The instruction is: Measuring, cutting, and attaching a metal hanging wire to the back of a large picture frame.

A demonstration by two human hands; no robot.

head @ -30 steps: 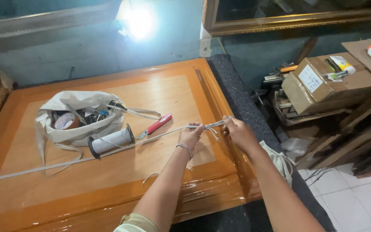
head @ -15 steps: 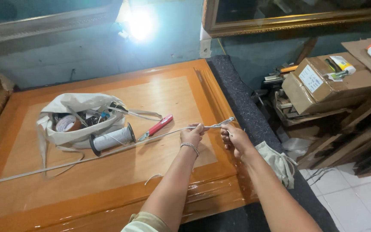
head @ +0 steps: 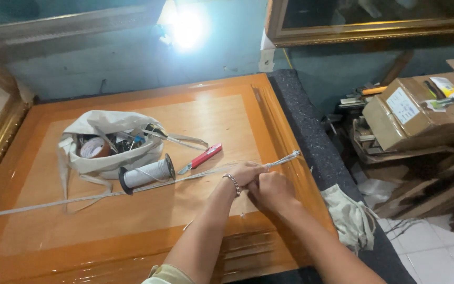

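Note:
A long white cord (head: 80, 199) stretches across an orange wooden panel (head: 43, 247), from the left edge to a frayed end (head: 289, 156) near the right edge. My left hand (head: 245, 173), with a bead bracelet on the wrist, pinches the cord close to that end. My right hand (head: 271, 190) is pressed against the left one, fingers closed around the same stretch of cord. A spool of white thread (head: 147, 173) lies just left of my hands, beside a red utility knife (head: 202, 158).
A white cloth bag (head: 109, 142) with tape rolls and tools sits behind the spool. Gilded frames stand at the left edge and the back wall. A cardboard box (head: 413, 113) and stacked wood fill the right side; a cloth (head: 350, 218) hangs off the table edge.
My hands have come together and dropped lower onto the panel; before, they held the cord's end apart and a little higher. The cord's frayed end now sticks out past my left hand.

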